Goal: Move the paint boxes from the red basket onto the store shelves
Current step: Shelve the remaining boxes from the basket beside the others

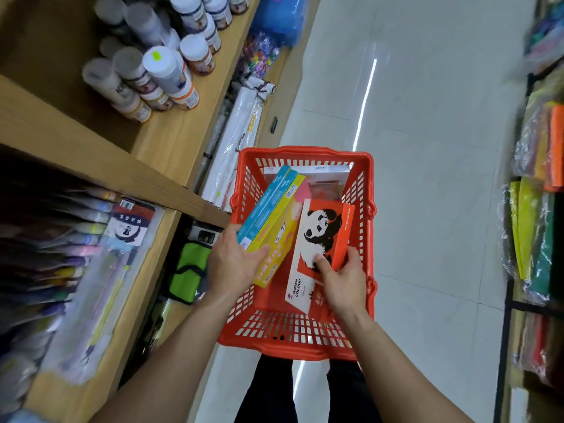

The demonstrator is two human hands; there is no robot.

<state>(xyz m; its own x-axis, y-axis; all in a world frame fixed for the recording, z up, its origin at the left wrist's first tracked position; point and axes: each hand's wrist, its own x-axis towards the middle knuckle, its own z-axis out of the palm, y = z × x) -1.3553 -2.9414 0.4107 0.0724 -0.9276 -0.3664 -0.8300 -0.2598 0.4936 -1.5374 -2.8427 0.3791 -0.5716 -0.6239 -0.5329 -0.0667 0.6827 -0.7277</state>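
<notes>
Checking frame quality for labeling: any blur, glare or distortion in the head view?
Head view: shelf goods at the left edge smear with motion blur; glare streak on the floor; wide-angle bending tilts the shelves. The red basket, panda box and both hands stay fairly sharp.

Wooden shelves [158,138] — paint jars [171,71] above, tubes [76,227] below.

The scene is brightly and evenly lit from overhead. A long white streak of glare is reflected on the glossy floor [364,105]. Strong motion blur is seen on the shelves [171,138] at left and right, while the red basket [364,190] stays fairly sharp. Straight lines are bent toward the edges by the wide lens.
</notes>
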